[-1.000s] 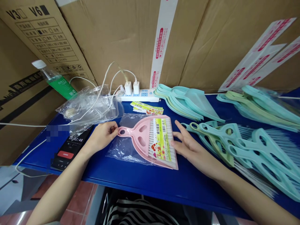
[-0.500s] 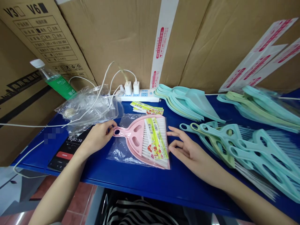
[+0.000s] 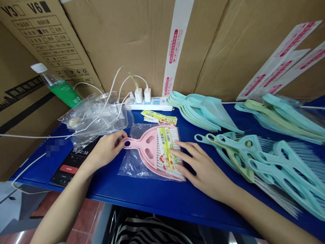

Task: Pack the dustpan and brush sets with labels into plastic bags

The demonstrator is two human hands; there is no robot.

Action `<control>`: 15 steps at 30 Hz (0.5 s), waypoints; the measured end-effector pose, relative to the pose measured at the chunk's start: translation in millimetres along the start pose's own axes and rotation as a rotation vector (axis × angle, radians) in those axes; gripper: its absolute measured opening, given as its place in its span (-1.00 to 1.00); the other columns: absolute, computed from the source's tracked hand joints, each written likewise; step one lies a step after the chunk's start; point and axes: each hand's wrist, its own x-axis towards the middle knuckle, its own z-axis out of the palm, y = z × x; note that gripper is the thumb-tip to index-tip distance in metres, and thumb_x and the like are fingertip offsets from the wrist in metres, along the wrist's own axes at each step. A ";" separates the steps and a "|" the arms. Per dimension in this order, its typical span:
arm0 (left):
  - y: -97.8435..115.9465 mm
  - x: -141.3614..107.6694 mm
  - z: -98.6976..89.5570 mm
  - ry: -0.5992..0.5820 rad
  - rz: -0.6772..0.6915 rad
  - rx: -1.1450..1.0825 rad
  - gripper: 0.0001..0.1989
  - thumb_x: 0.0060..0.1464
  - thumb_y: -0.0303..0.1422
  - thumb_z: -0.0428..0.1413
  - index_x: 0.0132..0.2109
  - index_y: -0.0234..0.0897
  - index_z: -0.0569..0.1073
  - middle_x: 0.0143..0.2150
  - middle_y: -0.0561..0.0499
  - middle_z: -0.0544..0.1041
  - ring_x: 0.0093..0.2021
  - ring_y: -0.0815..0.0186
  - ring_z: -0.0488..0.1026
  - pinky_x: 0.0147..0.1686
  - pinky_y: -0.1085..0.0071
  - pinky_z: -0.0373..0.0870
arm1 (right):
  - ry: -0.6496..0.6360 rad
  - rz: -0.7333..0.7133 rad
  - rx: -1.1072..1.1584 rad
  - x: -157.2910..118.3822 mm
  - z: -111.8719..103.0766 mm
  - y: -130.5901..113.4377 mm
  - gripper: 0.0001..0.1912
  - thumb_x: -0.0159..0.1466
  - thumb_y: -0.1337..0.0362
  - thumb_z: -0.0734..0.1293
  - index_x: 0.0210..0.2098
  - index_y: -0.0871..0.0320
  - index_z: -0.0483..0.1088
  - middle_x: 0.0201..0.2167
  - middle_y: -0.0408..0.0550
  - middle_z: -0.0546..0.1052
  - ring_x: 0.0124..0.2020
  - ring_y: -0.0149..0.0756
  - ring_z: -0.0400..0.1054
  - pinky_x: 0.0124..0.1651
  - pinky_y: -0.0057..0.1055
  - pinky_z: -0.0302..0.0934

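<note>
A pink dustpan and brush set (image 3: 148, 150) lies in a clear plastic bag (image 3: 130, 166) on the blue table, its handle pointing left. Over the white bristles is a yellow-green printed label card (image 3: 166, 149). My left hand (image 3: 110, 149) pinches the end of the handle between thumb and fingers. My right hand (image 3: 200, 162) has its fingers spread, the tips resting on the bristle end of the bagged set and the card's right edge.
Spare label cards (image 3: 158, 117) lie before a white power strip (image 3: 152, 103). Turquoise dustpans (image 3: 203, 108) and brushes (image 3: 254, 152) are piled right. Crumpled plastic bags (image 3: 99, 112), a phone (image 3: 72, 162) and a tilted bottle (image 3: 63, 91) stand left. Cardboard boxes (image 3: 132, 37) wall the back.
My right hand has moved left from beside the bagged set onto its bristle end, fingers more spread. The label card now sits slightly further left. My left hand stays at the handle.
</note>
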 end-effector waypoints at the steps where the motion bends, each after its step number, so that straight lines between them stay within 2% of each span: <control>1: 0.0 -0.3 -0.1 0.000 0.002 -0.002 -0.83 0.12 -0.27 -0.06 -0.29 -0.17 0.40 -0.60 0.16 0.40 -0.58 0.33 0.35 -0.47 0.45 0.19 | 0.004 0.004 0.005 -0.2 -0.3 0.0 -0.56 0.38 0.18 0.11 0.20 0.01 0.34 0.16 0.13 0.40 0.17 0.04 0.24 0.10 0.18 0.24; 7: 0.4 -0.9 -0.1 -0.005 -0.025 0.030 -0.87 0.10 -0.29 -0.05 -0.33 -0.18 0.36 -0.55 0.13 0.45 -0.53 0.29 0.40 -0.44 0.42 0.24 | 0.008 0.031 0.012 -3.4 0.4 3.5 -0.51 0.39 0.16 0.09 0.28 0.03 0.22 0.22 0.12 0.35 0.24 0.01 0.20 0.19 0.14 0.18; 12: -0.1 0.6 4.0 0.005 0.038 -0.031 -0.78 0.14 -0.29 -0.10 -0.23 -0.19 0.42 -0.28 0.00 0.59 -0.30 0.22 0.52 -0.26 0.37 0.37 | -0.021 0.015 -0.009 -6.0 3.6 4.1 -0.50 0.38 0.13 0.10 0.26 0.10 0.25 0.24 0.19 0.31 0.27 0.07 0.16 0.19 0.17 0.17; 15: -2.7 0.9 5.9 -0.009 0.082 -0.095 -0.71 0.17 -0.28 -0.14 -0.16 -0.20 0.46 -0.23 -0.02 0.60 -0.28 0.23 0.52 -0.21 0.37 0.41 | -0.033 0.005 -0.006 -7.5 2.6 3.1 -0.45 0.37 0.06 0.13 0.28 0.14 0.22 0.30 0.23 0.23 0.32 0.11 0.06 0.21 0.18 0.13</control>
